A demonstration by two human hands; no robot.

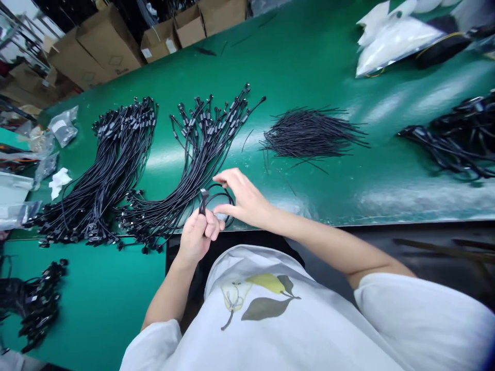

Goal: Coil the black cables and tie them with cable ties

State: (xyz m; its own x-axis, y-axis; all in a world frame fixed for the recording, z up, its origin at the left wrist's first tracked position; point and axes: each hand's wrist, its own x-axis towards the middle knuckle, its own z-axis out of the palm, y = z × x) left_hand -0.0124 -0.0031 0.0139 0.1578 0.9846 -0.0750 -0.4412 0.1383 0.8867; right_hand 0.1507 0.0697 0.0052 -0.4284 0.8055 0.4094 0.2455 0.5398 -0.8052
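Gripping one looped cable (pixel 203 202) in left hand (pixel 198 231); right hand (pixel 246 199) loosely spread; one pile of strips (pixel 309 135) beyond

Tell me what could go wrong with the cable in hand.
The coiled cable might spring loose: the left hand grips it, but the right hand is open, thumb and fingers apart. It could also snag the bundle lying close by.

At the near edge of the green tabletop (pixel 309 62), the left hand (pixel 198 234) hides part of a looped black cable (pixel 203 205); at the right end, tangled black cables (pixel 464 123) run out of view.
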